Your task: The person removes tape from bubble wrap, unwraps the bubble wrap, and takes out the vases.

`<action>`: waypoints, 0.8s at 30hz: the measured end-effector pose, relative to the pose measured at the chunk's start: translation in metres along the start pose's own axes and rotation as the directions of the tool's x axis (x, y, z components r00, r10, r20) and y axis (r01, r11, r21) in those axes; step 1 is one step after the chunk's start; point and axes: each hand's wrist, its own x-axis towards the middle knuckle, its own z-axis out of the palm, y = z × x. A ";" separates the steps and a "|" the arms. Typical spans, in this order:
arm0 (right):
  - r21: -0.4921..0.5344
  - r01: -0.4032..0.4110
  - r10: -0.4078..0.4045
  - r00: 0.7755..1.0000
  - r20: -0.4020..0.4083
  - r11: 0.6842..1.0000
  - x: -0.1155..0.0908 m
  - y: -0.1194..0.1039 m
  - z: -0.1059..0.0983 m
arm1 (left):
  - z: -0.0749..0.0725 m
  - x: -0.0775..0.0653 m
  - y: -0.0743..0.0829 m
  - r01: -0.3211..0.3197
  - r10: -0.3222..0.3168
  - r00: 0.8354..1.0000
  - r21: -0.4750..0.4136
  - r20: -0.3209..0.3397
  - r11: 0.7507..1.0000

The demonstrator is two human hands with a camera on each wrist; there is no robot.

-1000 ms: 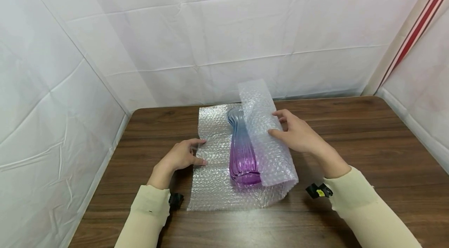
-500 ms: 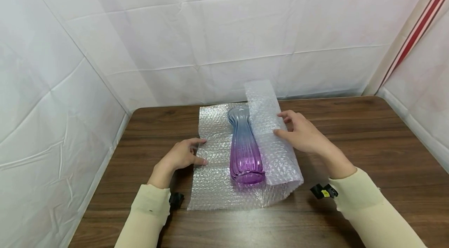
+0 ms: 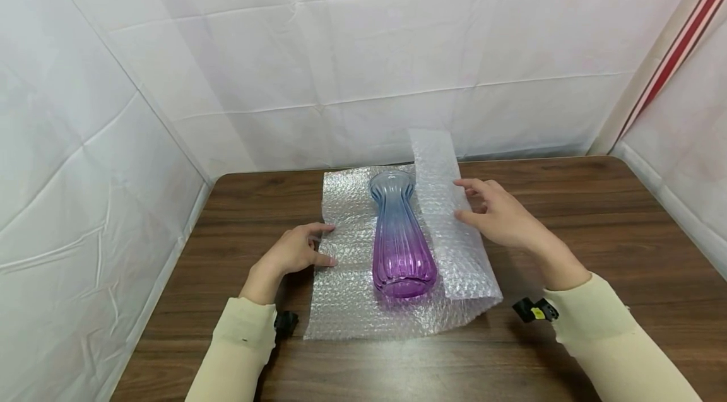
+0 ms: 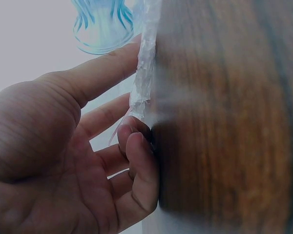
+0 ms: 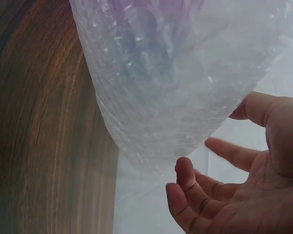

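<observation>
Head: vase (image 3: pixel 402 238) lies on its side on the wrap (image 3: pixel 343 304), which is on the worktop (image 3: pixel 255 200). Blue flared mouth on the far side, purple base on the near side. Flap (image 3: pixel 445 225) of the wrap is folded up just right of the vase, its top sticking out past the mouth. Left hand (image 3: pixel 289 252) is left of the vase, thumb and fingertip spread wide on the wrap's edge, not touching the glass. Right hand (image 3: pixel 496 216) is right of the vase, past the flap, thumb and forefinger spread, tips on the flap. White cloth (image 3: pixel 397 42) hangs beyond the vase; red stripe (image 3: pixel 676 55) far off to its right. Both sleeves pale.

Left wrist: thumb and one finger wide apart at the wrap's edge, vase mouth showing past the thumb. Other fingers bent, down by the worktop.

Right wrist: flap bulges up between camera and vase, purple and blue showing blurred through it. Thumb and forefinger apart at the flap; other fingers loosely bent.
</observation>
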 end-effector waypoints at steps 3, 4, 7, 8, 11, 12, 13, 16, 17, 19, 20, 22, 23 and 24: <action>-0.014 0.015 -0.015 1.000 -0.008 1.000 -0.001 0.001 -0.001 | 0.000 0.000 0.000 0.002 -0.002 1.000 -0.004 -0.001 1.000; -0.018 0.015 -0.015 1.000 -0.008 1.000 -0.001 0.002 -0.001 | 0.000 0.001 0.000 0.002 -0.002 1.000 -0.004 -0.002 1.000; -0.022 0.021 -0.021 1.000 -0.005 1.000 -0.002 0.002 -0.002 | -0.001 0.001 -0.001 0.001 -0.001 1.000 -0.001 -0.001 1.000; -0.022 0.021 -0.021 1.000 -0.003 1.000 -0.002 0.003 -0.002 | -0.001 0.001 -0.001 0.001 -0.001 1.000 -0.001 -0.001 1.000; -0.025 0.023 -0.023 1.000 0.007 0.999 -0.003 0.002 -0.003 | -0.001 0.000 0.000 0.002 -0.002 1.000 -0.003 0.001 1.000; -0.026 0.023 -0.023 1.000 0.009 0.999 -0.004 0.003 -0.004 | -0.001 0.000 0.000 0.003 -0.003 1.000 -0.004 0.001 1.000; -0.028 0.022 -0.022 1.000 0.012 0.999 -0.004 0.003 -0.004 | -0.001 0.000 0.000 0.004 -0.004 1.000 -0.005 0.001 1.000; -0.042 0.014 -0.013 1.000 0.017 0.999 -0.004 0.003 -0.004 | 0.000 0.001 0.000 0.005 -0.005 1.000 -0.008 0.000 1.000; -0.048 0.011 -0.010 1.000 0.017 0.999 -0.004 0.003 -0.004 | 0.000 0.001 -0.001 0.004 -0.004 1.000 -0.006 0.000 1.000; -0.062 0.008 -0.007 1.000 0.017 0.998 -0.004 0.004 -0.004 | 0.000 0.001 -0.001 0.005 -0.005 1.000 -0.008 -0.001 1.000; -0.067 0.007 -0.006 1.000 0.017 0.998 -0.004 0.004 -0.004 | 0.000 0.001 -0.001 0.005 -0.005 1.000 -0.007 -0.001 1.000; -0.069 0.007 -0.006 1.000 0.016 0.998 -0.004 0.004 -0.003 | 0.000 0.001 -0.001 0.005 -0.005 1.000 -0.006 -0.001 1.000; -0.065 0.003 -0.002 1.000 0.020 0.998 -0.004 0.005 -0.003 | 0.000 0.001 -0.001 0.005 -0.005 1.000 -0.004 -0.001 1.000; -0.061 0.001 0.000 1.000 0.023 0.998 -0.004 0.006 -0.003 | 0.000 0.001 -0.001 0.006 -0.006 1.000 -0.006 -0.001 1.000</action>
